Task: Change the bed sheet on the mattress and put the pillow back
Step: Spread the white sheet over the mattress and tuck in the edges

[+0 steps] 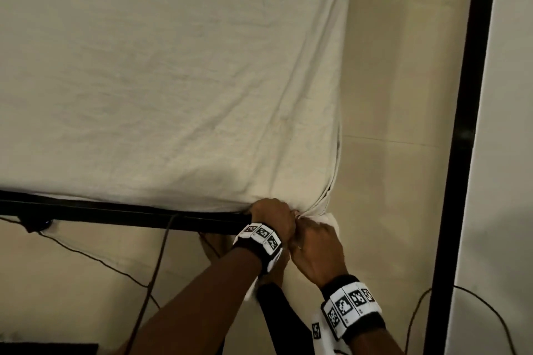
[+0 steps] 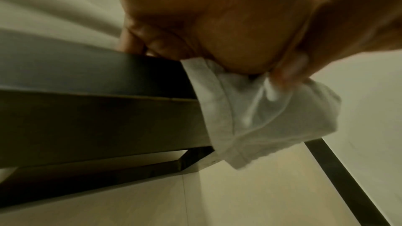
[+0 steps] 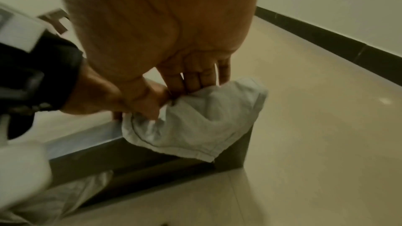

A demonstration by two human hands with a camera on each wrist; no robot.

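A cream bed sheet covers the mattress, with creases running to its near right corner. Both hands work at that corner, above the black bed frame. My left hand curls over the mattress edge and grips the bunched sheet there; in the left wrist view its fingers dig in between mattress and frame. My right hand pinches the loose sheet corner, which hangs over the frame's end. The same flap droops beside the frame. No pillow is in view.
Thin cables trail over the beige tiled floor below the frame, and another cable loops at lower right. A black skirting strip and a pale wall run close along the bed's right side.
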